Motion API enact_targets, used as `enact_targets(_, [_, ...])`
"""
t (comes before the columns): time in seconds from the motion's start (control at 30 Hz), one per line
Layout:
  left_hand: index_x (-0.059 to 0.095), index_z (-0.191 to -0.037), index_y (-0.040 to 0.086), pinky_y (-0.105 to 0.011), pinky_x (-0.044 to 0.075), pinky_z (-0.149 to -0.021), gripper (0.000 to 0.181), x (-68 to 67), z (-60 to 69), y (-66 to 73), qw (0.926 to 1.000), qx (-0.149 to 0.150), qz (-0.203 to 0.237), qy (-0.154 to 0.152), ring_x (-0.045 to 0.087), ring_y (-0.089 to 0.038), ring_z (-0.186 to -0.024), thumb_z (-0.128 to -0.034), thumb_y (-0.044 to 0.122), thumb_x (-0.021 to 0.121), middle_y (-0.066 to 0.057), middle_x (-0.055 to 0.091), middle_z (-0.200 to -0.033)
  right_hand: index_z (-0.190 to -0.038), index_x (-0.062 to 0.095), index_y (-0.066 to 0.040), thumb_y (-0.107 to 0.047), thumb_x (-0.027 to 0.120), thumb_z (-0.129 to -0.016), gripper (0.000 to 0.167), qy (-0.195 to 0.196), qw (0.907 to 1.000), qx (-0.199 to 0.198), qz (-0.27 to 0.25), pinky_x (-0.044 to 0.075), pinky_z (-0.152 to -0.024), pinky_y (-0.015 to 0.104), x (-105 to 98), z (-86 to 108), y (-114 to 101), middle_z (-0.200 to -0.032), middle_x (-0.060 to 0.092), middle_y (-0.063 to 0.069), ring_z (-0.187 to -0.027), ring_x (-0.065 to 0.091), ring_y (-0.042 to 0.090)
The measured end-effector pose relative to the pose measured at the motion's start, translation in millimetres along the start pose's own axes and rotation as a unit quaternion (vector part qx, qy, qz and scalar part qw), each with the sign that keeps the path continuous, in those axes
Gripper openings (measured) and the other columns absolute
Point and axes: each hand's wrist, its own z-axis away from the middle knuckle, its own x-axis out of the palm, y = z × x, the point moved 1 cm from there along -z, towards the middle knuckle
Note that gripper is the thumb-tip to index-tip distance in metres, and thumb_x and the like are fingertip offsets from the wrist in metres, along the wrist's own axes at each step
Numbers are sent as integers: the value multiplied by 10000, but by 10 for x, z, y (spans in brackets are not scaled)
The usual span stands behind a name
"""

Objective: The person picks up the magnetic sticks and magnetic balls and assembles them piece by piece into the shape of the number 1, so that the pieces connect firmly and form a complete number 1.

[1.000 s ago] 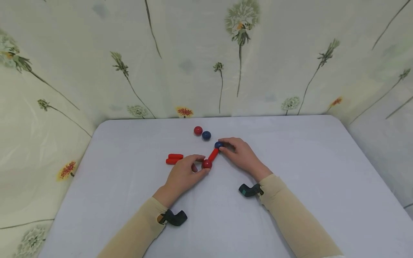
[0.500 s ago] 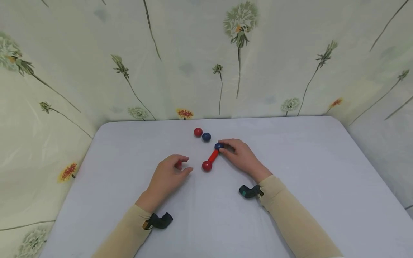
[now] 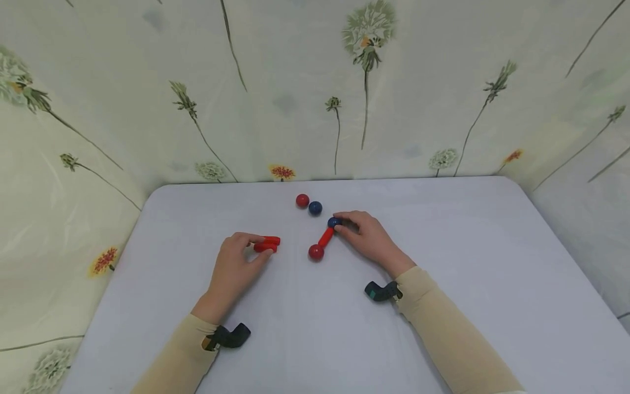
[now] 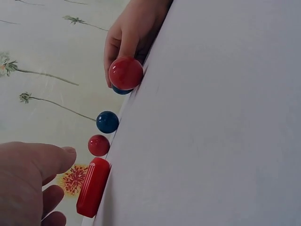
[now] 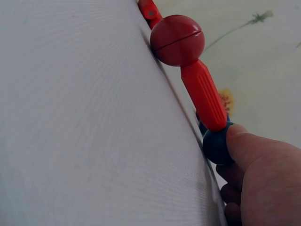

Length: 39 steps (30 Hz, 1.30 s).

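At the table's middle, a red rod (image 3: 325, 237) joins a red ball (image 3: 316, 252) to a blue ball (image 3: 333, 222). My right hand (image 3: 366, 235) pinches that blue ball between thumb and fingers; the right wrist view shows the same rod (image 5: 203, 94) slanting up to the larger red ball (image 5: 178, 41). My left hand (image 3: 236, 271) is spread around two loose red rods (image 3: 266, 248) lying side by side. In the left wrist view its thumb (image 4: 59, 157) stands a little apart from the nearer rod (image 4: 94, 187); the fingers are partly hidden.
Behind the joined piece, a loose red ball (image 3: 302, 201) and a loose blue ball (image 3: 315, 208) sit close together. A white-covered table (image 3: 443, 230) lies under everything, with a flower-printed curtain (image 3: 285, 126) along its back edge.
My left hand has let go of the red ball and moved left to the loose rods. The right hand stays on the blue ball, and the joined piece keeps its place.
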Motion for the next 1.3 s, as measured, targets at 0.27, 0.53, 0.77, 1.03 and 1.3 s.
enact_targets(0.27, [698,-1105,137,-412,443,-823,292,5,-27,-159,9998,-32,131,153,537,-217,-995,-870,297,764,-14,624,-1082,-1339,617,-240,-473,589,-971,437,-23,10000,32,-50,394,-1050,426,6,-26,3,-1324,595,-42,-1269,503,179])
enact_targets(0.53, [705,-1102,149,-427,451,-833,289,52,-20,-227,9998,-145,101,56,535,-233,-1030,-864,299,768,-26,607,-1115,-1334,619,-251,-477,587,-970,430,-22,10000,16,-37,392,-1050,410,5,-30,1,-1316,599,-60,-1265,502,163])
enact_targets(0.77, [712,-1075,129,-423,454,-839,273,59,-20,-212,10000,-81,-6,-10,529,-261,-1040,-856,278,777,-43,610,-1114,-1334,619,-245,-473,585,-972,429,-20,10000,34,-5,389,-1053,406,-6,-24,12,-1319,597,-55,-1270,498,164])
enact_targets(1.03, [718,-1034,116,-426,450,-829,231,47,-15,-172,10000,4,-21,-16,531,-277,-1023,-848,235,788,-54,629,-1092,-1333,622,-239,-486,585,-967,443,18,10000,27,-27,401,-1040,405,1,-15,23,-1312,600,-57,-1255,507,164])
enact_targets(1.3, [715,-982,119,-380,438,-778,179,46,-17,-166,9998,27,-148,-134,517,-225,-904,-853,228,776,-19,669,-938,-1341,618,-237,-477,596,-965,447,-1,9999,111,-36,401,-1042,409,10,-6,21,-1320,594,-50,-1261,501,166])
